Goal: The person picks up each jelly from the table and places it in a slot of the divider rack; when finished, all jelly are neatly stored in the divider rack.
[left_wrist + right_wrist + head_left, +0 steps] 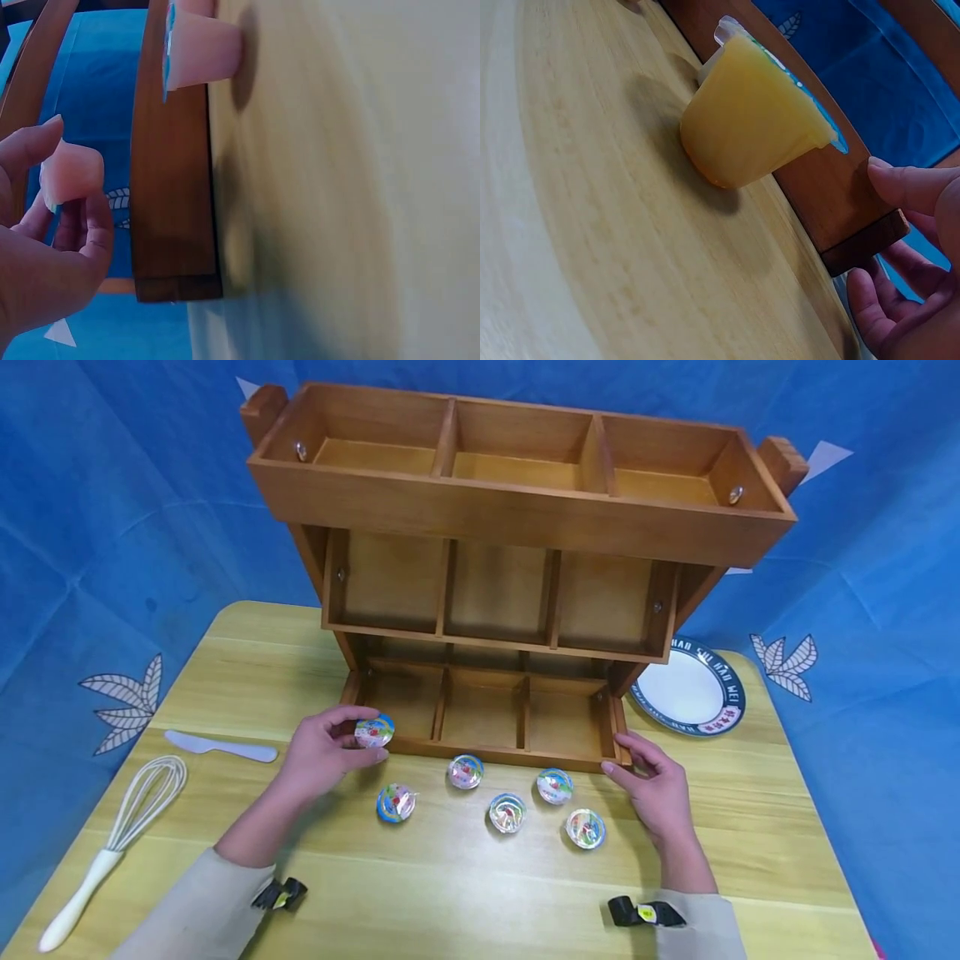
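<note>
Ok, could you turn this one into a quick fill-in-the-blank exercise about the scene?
1. The left hand holds a jelly cup, and ____ more cups stand on the table.
2. Each tier of the wooden rack has ____ compartments.
3. In the head view, the whisk lies toward the table's ____ edge.
4. The plate has a ____ centre.

Missing words: five; three; left; white.

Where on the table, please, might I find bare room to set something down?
The widest bare patch is on the table between the sleeves, nearer than the five sealed cups. Another lies right of the right hand, in front of the plate. It is crowded before the wooden rack, where those cups stand between the left hand and the right.
</note>
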`<act>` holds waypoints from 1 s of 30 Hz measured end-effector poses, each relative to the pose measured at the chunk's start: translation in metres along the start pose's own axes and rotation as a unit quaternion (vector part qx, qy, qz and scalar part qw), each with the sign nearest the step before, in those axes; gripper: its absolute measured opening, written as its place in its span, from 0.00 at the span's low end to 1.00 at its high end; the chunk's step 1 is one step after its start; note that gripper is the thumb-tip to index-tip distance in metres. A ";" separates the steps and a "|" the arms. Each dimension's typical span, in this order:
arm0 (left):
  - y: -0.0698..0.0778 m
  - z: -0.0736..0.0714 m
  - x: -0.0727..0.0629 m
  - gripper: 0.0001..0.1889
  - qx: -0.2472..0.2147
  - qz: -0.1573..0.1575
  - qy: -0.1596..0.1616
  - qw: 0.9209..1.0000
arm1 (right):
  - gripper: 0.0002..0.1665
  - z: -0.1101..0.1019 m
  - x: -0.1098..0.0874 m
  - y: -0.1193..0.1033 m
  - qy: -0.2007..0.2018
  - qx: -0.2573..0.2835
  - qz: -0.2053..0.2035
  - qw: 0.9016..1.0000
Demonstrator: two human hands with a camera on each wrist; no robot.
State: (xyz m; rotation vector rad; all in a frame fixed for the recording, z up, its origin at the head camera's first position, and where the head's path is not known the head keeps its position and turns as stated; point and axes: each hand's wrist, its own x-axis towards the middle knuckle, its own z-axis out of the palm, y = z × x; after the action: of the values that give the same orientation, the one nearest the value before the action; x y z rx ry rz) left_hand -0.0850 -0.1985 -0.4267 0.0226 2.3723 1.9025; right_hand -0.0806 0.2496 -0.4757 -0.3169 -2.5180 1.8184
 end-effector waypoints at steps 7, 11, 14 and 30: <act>0.009 0.011 0.023 0.27 -0.037 -0.010 0.004 0.999 | 0.30 0.000 0.000 -0.001 0.001 0.003 0.005 1.000; 0.011 0.017 0.037 0.28 -0.032 -0.011 0.014 0.999 | 0.30 0.000 0.001 -0.001 0.003 0.003 0.008 1.000; 0.012 0.021 0.047 0.28 -0.031 -0.014 0.018 0.999 | 0.30 0.000 0.001 -0.002 0.003 0.003 0.008 1.000; -0.003 0.035 0.081 0.29 -0.010 -0.028 0.048 0.998 | 0.30 -0.001 0.002 -0.001 -0.001 0.007 -0.001 1.000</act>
State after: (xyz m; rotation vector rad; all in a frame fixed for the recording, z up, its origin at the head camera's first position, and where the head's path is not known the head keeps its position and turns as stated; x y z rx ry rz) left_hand -0.1626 -0.1592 -0.4426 -0.1381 2.3871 1.9426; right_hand -0.0829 0.2505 -0.4747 -0.3110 -2.5060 1.8350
